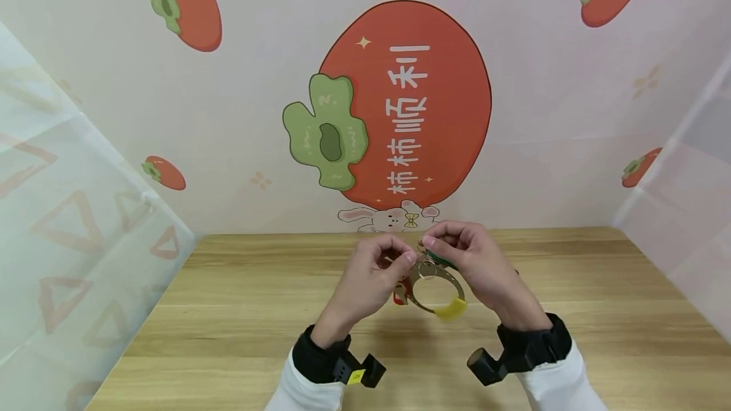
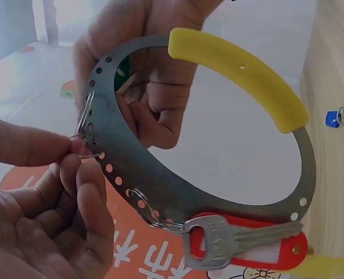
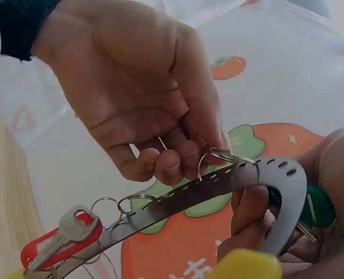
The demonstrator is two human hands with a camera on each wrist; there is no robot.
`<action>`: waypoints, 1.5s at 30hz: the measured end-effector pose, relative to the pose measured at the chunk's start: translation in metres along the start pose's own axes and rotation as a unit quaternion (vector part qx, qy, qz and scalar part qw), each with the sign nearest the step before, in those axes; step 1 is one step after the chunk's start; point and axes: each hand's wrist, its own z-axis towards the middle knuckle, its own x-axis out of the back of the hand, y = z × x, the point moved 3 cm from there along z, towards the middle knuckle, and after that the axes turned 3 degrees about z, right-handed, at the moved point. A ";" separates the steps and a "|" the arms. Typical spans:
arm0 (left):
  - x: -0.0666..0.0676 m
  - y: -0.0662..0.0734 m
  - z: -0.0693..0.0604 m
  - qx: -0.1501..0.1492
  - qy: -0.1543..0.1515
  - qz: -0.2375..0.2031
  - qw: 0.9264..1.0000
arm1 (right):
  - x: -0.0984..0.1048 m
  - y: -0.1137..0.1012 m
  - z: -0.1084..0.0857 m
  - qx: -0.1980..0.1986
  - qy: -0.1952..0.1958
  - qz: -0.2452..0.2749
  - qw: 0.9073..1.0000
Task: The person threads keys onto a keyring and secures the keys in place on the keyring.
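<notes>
Head view: both hands are up over the table (image 1: 200, 347), and here's the metal hoop (image 2: 140, 168) between them, yellow grip (image 1: 451, 309) lowest! Left hand (image 1: 365, 278) pinches a split ring (image 3: 233, 157) right at the row of holes; right hand (image 1: 485, 265) grips the hoop's end beside a green tag (image 3: 319, 209). A key (image 2: 215, 241) and red tag (image 2: 298, 249) hang off the holed edge.

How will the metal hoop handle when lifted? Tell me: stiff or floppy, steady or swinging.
The metal hoop shows no sag, so it is probably stiff. The key and red tag look loosely linked to it, so they may swing. The smooth-looking yellow sleeve might feel slippery.
</notes>
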 end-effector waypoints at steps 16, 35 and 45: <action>-0.006 -0.004 0.002 0.048 0.024 -0.081 0.995 | 0.003 -0.004 -0.002 0.018 0.032 -0.013 0.999; -0.004 -0.012 0.006 0.083 0.040 -0.214 0.973 | 0.004 0.000 0.000 0.032 0.024 0.074 0.996; -0.004 -0.011 0.006 0.032 0.006 -0.132 0.991 | 0.003 -0.001 0.000 0.022 0.017 0.078 0.997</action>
